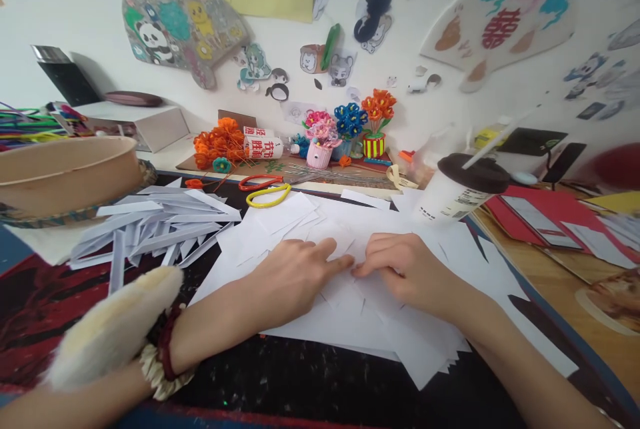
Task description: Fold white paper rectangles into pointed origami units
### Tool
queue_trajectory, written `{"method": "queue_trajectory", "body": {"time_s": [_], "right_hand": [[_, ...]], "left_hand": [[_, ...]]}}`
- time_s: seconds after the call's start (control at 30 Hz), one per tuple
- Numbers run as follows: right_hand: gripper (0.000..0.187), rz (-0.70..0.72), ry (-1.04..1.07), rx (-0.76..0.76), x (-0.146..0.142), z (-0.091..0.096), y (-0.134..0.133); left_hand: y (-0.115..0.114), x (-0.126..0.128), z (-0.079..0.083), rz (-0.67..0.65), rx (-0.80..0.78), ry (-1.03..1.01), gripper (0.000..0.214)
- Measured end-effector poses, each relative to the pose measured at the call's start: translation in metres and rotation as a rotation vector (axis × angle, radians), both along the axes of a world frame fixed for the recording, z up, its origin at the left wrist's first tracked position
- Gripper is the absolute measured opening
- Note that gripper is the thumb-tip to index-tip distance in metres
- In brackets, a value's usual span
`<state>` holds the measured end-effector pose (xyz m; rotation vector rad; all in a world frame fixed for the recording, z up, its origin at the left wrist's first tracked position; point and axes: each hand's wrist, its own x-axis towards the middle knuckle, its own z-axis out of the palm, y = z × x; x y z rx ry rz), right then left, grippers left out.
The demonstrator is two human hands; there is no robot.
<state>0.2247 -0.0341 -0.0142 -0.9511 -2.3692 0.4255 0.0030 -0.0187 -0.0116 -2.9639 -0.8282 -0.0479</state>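
Over the dark surface (300, 385) spread white sheets (350, 329), where the left hand (295, 275) and right hand (407, 265) nearly meet, fingers curled and narrow; whether they pinch anything I cannot tell. Folded strips (160, 222) lie to the left, a cup (443, 190) stands at the far right, and flowers (323, 130) sit farther back by the wall (280, 35).

Left hand (295, 275) bare. Behind it, around left forearm (215, 329): dark red band (165, 345), narrow, rounded, bunched on top. Just beside band, farther from hand: cream scrunchie (163, 375), wider, glossy, puckered. Right hand (400, 265) bare; far behind it, pale sliver (611, 417) at arm, too cropped to tell.
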Motion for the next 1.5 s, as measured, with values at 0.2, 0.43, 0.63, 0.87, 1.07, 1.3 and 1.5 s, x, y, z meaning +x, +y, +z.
{"method": "queue_trajectory", "body": {"time_s": [0.2, 0.43, 0.63, 0.87, 1.07, 1.3, 1.5], "right_hand": [[0.044, -0.014, 0.007, -0.020, 0.000, -0.001, 0.000], [0.043, -0.016, 0.015, -0.036, 0.000, -0.003, 0.001], [0.043, -0.027, 0.042, -0.058, -0.001, -0.003, 0.001], [0.043, -0.039, 0.045, -0.022, -0.002, -0.001, 0.000], [0.045, -0.071, 0.017, 0.088, -0.005, -0.006, -0.001], [0.043, -0.013, -0.035, 0.146, -0.005, -0.011, 0.002], [0.047, -0.030, -0.063, 0.120, -0.005, -0.008, 0.000]], "left_hand": [[0.000, -0.001, 0.000, 0.012, -0.022, -0.020, 0.058], [-0.002, 0.004, 0.001, 0.024, -0.031, -0.019, 0.060], [0.002, 0.002, 0.002, 0.083, -0.108, -0.046, 0.069], [0.007, -0.007, -0.001, 0.052, -0.144, -0.060, 0.068], [0.004, -0.003, -0.004, -0.043, -0.018, -0.046, 0.048], [0.004, -0.005, 0.003, 0.100, -0.130, -0.063, 0.061], [0.015, -0.007, 0.003, 0.287, -0.332, -0.421, 0.021]]}}
